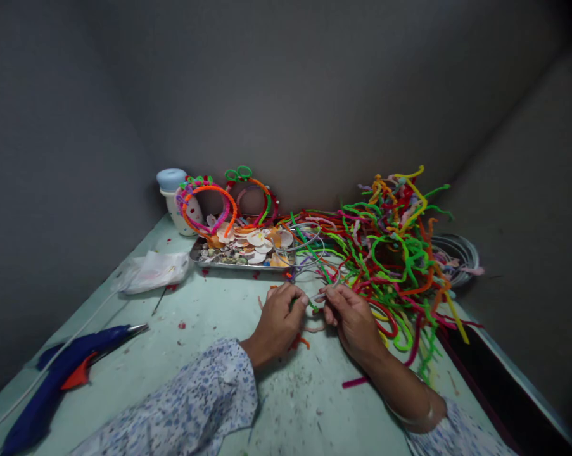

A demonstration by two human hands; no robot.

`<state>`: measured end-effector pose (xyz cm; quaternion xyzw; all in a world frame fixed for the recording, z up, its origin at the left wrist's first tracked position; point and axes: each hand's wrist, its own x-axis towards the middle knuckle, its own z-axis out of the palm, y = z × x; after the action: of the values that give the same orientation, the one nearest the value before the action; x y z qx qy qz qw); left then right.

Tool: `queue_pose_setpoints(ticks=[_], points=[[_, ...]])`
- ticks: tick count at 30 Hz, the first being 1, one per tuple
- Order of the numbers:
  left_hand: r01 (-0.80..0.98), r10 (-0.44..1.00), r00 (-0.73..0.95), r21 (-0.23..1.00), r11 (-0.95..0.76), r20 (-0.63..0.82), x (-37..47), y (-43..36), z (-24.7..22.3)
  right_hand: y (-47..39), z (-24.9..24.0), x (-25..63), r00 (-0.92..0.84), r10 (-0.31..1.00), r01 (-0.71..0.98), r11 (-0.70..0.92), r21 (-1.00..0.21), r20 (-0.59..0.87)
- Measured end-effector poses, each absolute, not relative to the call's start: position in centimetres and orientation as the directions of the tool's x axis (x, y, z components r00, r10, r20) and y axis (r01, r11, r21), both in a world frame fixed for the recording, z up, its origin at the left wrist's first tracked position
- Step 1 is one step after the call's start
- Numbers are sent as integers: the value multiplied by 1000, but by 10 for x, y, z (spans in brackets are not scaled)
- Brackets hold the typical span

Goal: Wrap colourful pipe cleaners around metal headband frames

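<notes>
Close together over the middle of the table, both my hands have their fingers closed. My right hand (356, 320) pinches the end of a thin grey band (318, 296), which looks like a bare headband. My left hand (280, 320) grips a green pipe cleaner (313, 306) beside that band; its fingers partly hide the hold, and I cannot tell how the two are joined. Grey loops (322, 250) rise just beyond my fingers. To the right lies a tangled heap of coloured pipe cleaners (394, 253).
A metal tray (241, 267) of shells and pebbles stands behind my hands, with wrapped headbands (229, 206) over it. At the back left are a blue-lidded jar (175, 209) and a white plastic bag (157, 271). A blue glue gun (62, 380) with its cord lies front left. Coiled bands (469, 256) sit far right.
</notes>
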<state>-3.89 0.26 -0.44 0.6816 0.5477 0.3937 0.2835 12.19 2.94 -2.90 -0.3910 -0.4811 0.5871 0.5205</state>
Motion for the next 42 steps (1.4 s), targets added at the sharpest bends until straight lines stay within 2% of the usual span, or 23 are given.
queue_pose_setpoints(ticks=[7,20,25,30,33,42], points=[[355,969,113,902,-245,219,-40,5,-8,30,-31,123,-155,987,-211,14,-977,48],[183,985,137,974,-132,108,-40,6,-7,29,-29,122,-152,987,-196,27,-980,58],[275,976,139,941,-199,165,-40,4,-7,29,-29,121,-142,988,-191,30,-981,58],[518,961,72,813,-266,268,-37,3,-9,29,-29,121,-165,985,-178,19,-984,49],[604,942,44,742,-290,333,-36,3,-9,29,-30,121,-174,984,-169,11,-986,41],[618,907,5,711,-334,422,-37,0,-6,30,-30,120,-161,986,-173,10,-985,38]])
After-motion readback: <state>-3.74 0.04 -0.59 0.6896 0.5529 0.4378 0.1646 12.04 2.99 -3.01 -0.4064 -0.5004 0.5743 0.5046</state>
